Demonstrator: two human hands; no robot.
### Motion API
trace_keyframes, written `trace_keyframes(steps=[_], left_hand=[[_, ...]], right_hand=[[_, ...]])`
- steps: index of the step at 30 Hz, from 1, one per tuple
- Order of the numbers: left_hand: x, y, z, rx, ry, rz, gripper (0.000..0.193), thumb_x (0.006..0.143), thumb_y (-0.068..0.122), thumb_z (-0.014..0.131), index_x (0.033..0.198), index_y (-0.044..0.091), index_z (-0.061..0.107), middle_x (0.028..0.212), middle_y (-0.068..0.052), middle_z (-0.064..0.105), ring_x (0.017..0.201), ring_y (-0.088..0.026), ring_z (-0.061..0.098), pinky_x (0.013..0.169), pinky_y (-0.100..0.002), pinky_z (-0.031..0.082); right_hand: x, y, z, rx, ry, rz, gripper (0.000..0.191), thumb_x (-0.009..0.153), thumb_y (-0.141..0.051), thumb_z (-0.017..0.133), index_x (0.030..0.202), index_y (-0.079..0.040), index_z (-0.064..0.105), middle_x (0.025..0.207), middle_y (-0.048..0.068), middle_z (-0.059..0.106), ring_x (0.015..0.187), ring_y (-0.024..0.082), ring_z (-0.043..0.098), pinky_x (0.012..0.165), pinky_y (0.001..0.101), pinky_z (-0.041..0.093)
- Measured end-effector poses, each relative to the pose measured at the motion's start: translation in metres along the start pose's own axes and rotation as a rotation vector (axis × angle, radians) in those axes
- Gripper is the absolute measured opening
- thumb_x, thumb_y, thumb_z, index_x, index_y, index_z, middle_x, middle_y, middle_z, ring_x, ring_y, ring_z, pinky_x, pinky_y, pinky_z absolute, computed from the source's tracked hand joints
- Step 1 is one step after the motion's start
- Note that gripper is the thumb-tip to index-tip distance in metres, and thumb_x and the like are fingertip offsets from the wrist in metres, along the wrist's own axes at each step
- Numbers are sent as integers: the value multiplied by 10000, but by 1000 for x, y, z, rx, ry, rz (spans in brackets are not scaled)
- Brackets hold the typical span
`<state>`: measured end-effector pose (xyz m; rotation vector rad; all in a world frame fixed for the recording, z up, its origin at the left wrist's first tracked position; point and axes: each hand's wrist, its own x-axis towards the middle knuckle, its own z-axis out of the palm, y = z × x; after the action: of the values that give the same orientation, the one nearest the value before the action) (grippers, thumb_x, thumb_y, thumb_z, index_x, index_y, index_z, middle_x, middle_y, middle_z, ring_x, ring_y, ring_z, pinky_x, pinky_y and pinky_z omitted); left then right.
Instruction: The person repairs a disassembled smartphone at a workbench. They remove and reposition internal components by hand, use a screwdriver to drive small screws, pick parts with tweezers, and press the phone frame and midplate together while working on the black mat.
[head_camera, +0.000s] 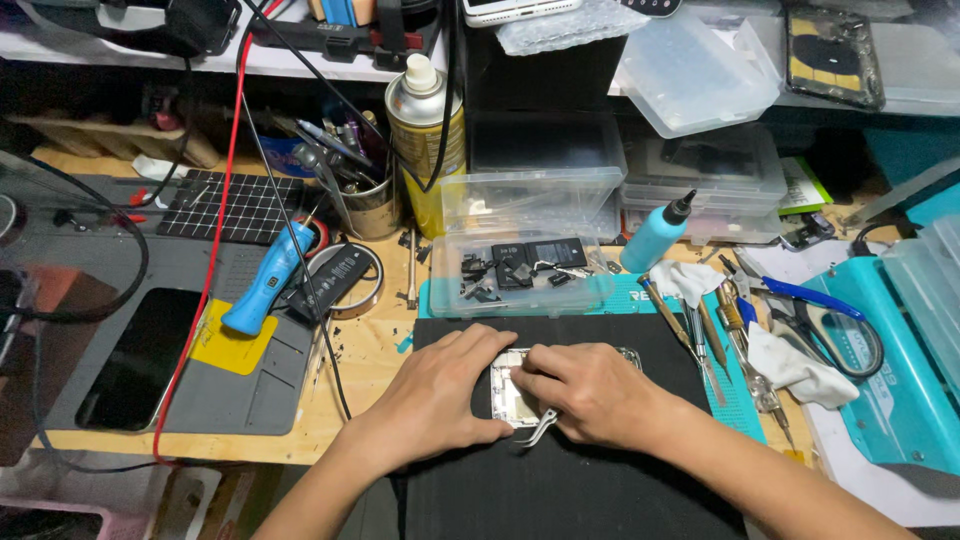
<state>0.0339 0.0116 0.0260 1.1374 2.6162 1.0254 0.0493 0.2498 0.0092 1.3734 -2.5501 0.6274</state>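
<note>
An opened phone body (510, 392) with a silver frame lies on a black mat (570, 480) in front of me. My left hand (440, 395) rests flat on the mat and presses against the phone's left edge. Over the phone's right half, my right hand (585, 390) has its fingers curled, the fingertips pinched down on its inside. A thin metal piece (537, 432), perhaps tweezers, sticks out from under my right hand; I cannot tell whether the hand grips it.
A clear tray of small black parts (515, 272) stands behind the mat. Screwdrivers and tweezers (715, 340) and white cloths (795, 365) lie at right, by a teal machine (900, 370). At left are a blue handheld tool (265, 280), a grey mat (240, 380), a dark phone (140, 355), and a spray can (425, 130).
</note>
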Motion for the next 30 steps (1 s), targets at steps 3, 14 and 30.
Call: trace_keyframes(steps=[3, 14, 30], left_hand=[[-1, -1, 0, -13, 13, 12, 861, 623, 285, 902, 1348, 6, 529, 1248, -147, 617, 1116, -373, 611, 900, -459, 503], [-7, -1, 0, -29, 32, -12, 932, 627, 268, 909, 1407, 6, 471, 1225, -170, 601, 1113, -402, 604, 899, -474, 492], [-8, -4, 0, -36, 32, -10, 819, 644, 288, 902, 1337, 31, 549, 1194, -143, 620, 1098, -381, 617, 888, -469, 500]], right_hand=[[-2, 3, -1, -4, 21, -25, 373, 690, -77, 744, 1054, -21, 683, 921, 85, 615, 762, 285, 655, 614, 390, 534], [7, 7, -7, -53, 32, -4, 466, 661, -72, 751, 1122, -38, 693, 911, 89, 593, 700, 273, 647, 560, 392, 524], [8, 13, 2, 13, 12, -15, 491, 636, -55, 757, 1121, -15, 690, 904, 98, 579, 733, 285, 642, 582, 393, 527]])
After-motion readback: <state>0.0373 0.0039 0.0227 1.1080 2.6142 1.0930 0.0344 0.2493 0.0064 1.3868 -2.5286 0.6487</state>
